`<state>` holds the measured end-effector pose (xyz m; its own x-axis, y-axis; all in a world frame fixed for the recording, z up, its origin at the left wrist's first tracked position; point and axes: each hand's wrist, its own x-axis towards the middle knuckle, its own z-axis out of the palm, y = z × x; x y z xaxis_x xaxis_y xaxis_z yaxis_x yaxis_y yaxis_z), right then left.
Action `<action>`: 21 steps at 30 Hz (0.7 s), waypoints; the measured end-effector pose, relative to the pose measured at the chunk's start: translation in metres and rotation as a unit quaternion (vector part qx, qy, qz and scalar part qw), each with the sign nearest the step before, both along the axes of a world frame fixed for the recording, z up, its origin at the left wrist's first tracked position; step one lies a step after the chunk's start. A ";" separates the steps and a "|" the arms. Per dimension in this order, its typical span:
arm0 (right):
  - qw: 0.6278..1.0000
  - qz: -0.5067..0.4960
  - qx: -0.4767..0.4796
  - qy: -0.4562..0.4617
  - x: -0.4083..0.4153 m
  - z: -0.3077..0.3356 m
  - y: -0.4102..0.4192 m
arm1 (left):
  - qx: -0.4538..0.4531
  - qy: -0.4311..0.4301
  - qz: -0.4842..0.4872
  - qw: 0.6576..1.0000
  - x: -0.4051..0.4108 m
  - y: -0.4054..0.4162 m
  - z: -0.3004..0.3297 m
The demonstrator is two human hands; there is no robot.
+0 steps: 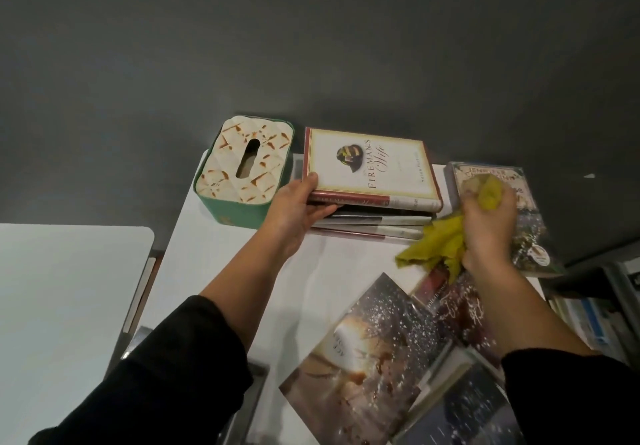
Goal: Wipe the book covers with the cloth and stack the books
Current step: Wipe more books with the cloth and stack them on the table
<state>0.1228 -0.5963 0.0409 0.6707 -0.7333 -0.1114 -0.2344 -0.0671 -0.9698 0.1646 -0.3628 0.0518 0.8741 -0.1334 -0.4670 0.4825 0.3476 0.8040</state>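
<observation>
A cream book with a red border point(370, 167) lies on top of a stack of books point(374, 226) at the back of the white table point(214, 254). My left hand point(298, 209) grips that top book's near left corner, thumb on the cover and fingers under it. My right hand point(488, 226) holds a bunched yellow cloth point(440, 243) and presses it on a book with a flowery cover point(526, 236) at the right. Several loose books lie near me, among them one with a dark snowy cover point(363, 368).
A green tissue box with a cream patterned lid point(242, 170) stands just left of the stack. A second white table point(65, 299) sits at the left across a narrow gap. A shelf with books point(595, 309) is at the far right, and a grey wall rises behind.
</observation>
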 end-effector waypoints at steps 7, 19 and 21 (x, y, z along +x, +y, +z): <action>0.973 0.157 -0.160 0.051 -0.013 0.018 -0.007 | 0.289 -0.052 -0.095 0.951 -0.002 -0.001 -0.001; 0.974 0.192 -0.090 0.075 -0.012 -0.009 -0.004 | 0.424 -0.138 -0.055 0.893 -0.041 0.000 -0.019; 0.977 0.189 -0.067 0.069 -0.013 -0.011 -0.005 | 0.406 -0.136 -0.024 0.904 -0.041 -0.001 -0.023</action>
